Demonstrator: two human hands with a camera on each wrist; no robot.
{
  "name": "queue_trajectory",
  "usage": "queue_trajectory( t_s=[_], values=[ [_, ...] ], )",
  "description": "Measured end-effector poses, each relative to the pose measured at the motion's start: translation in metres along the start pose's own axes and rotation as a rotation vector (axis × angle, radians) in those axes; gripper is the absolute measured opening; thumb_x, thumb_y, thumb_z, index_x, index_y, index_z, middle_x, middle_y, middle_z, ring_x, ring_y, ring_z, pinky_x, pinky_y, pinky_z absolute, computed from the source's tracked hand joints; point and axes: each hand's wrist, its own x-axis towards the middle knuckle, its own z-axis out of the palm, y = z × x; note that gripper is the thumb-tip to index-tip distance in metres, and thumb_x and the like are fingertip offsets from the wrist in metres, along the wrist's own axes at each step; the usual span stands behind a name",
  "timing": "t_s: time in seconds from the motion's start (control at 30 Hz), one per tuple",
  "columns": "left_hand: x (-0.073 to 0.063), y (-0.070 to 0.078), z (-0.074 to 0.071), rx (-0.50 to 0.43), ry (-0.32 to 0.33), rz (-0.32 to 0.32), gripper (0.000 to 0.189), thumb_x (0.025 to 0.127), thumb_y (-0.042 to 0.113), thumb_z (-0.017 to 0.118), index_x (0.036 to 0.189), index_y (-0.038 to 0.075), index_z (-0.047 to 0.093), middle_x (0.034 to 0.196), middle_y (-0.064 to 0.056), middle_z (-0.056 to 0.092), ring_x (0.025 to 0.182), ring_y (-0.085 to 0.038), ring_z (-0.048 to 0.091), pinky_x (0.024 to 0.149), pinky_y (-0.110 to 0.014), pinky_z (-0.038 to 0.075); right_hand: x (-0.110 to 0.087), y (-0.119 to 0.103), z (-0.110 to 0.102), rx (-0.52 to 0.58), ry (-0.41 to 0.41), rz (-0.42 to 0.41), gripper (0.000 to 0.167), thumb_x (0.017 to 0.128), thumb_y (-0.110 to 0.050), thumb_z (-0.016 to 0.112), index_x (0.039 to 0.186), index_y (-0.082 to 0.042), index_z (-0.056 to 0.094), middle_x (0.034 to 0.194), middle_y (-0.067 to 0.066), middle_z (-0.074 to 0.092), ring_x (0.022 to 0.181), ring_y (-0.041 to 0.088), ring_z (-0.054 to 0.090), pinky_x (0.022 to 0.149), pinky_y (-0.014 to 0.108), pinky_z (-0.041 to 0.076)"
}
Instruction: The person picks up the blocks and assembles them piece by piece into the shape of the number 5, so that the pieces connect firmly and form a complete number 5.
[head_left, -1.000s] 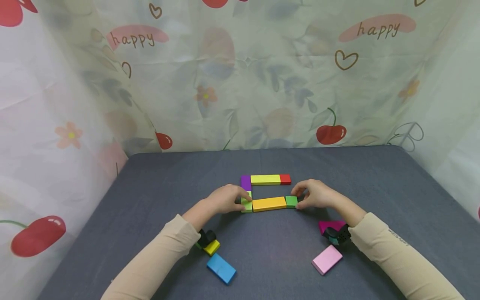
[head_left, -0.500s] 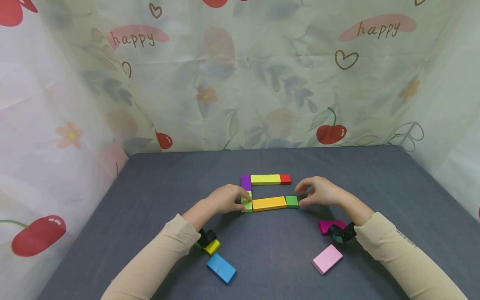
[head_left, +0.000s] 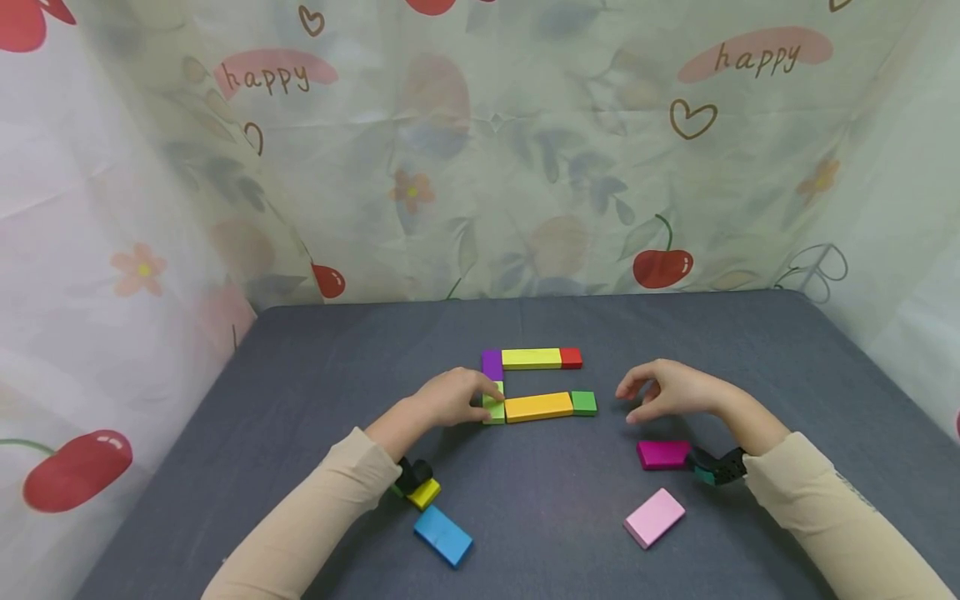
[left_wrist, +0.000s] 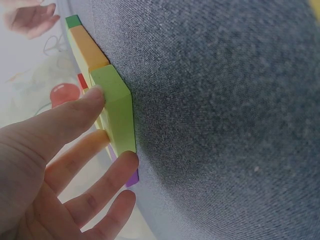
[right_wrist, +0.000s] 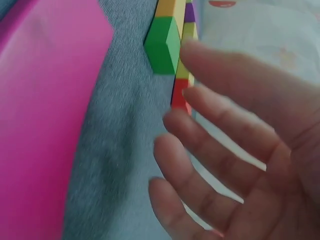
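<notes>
Coloured blocks lie joined on the dark cloth in a bracket shape. Its upper arm has a long yellow block [head_left: 531, 359] and a red block [head_left: 571, 358]; a purple block [head_left: 491, 363] and a light green block [left_wrist: 117, 110] form the left side. An orange-yellow block [head_left: 538, 407] and a green block [head_left: 583, 403] make the lower arm. My left hand [head_left: 450, 396] holds the light green block, thumb at one end and fingertips along it. To the right of the green block, my right hand [head_left: 675, 387] hovers with loosely curved, parted fingers, holding nothing.
A magenta block [head_left: 663, 455] lies below my right hand, with a teal piece [head_left: 703, 476] partly hidden by the wrist camera. Nearer are a pink block [head_left: 654, 518], a blue block [head_left: 443, 536] and a small yellow block [head_left: 425, 494] by my left wrist. A patterned curtain [head_left: 495, 167] hangs behind.
My right hand has let go of the green block's end and drawn away to the right, showing more of the magenta block. My left hand and the joined blocks stay nearly still.
</notes>
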Motion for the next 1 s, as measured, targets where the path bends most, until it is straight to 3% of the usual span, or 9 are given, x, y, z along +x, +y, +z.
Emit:
queue_trajectory(
  t_s=[0.27,0.47,0.77,1.0],
  values=[
    [0.000,0.000,0.000,0.005,-0.001,-0.002,0.030,0.084,0.018,0.069,0.114,0.017,0.068,0.119,0.001,0.066,0.115,-0.018,0.057,0.100,-0.036,0.043,-0.016,0.012,0.005,0.064,-0.122,-0.060,0.038,0.076,-0.023,0.076,0.105,-0.003,0.064,0.101,0.010,0.063,0.078,0.008,0.056,0.069,0.020,0.048],
    [0.000,0.001,0.000,0.001,0.000,-0.006,0.030,0.084,0.018,0.069,0.114,0.017,0.068,0.119,0.001,0.066,0.115,-0.018,0.057,0.100,-0.037,0.043,-0.026,0.018,0.008,0.116,-0.166,-0.080,0.034,0.074,-0.020,0.077,0.101,-0.004,0.064,0.098,0.008,0.062,0.082,0.014,0.054,0.070,0.021,0.047],
    [0.000,0.000,0.000,0.000,0.001,-0.007,0.030,0.084,0.018,0.069,0.114,0.017,0.068,0.119,0.001,0.066,0.116,-0.018,0.057,0.101,-0.037,0.043,-0.031,0.023,0.010,0.119,-0.214,-0.048,0.033,0.073,-0.019,0.079,0.099,-0.010,0.062,0.088,0.004,0.057,0.081,0.011,0.051,0.068,0.021,0.042],
    [0.001,0.000,0.001,-0.006,0.001,-0.004,0.030,0.084,0.018,0.069,0.115,0.017,0.068,0.120,0.001,0.065,0.116,-0.018,0.057,0.100,-0.037,0.044,-0.032,0.024,0.013,0.093,-0.203,-0.063,0.031,0.072,-0.018,0.079,0.097,-0.010,0.061,0.085,0.002,0.055,0.079,0.008,0.050,0.067,0.021,0.041]
  ],
)
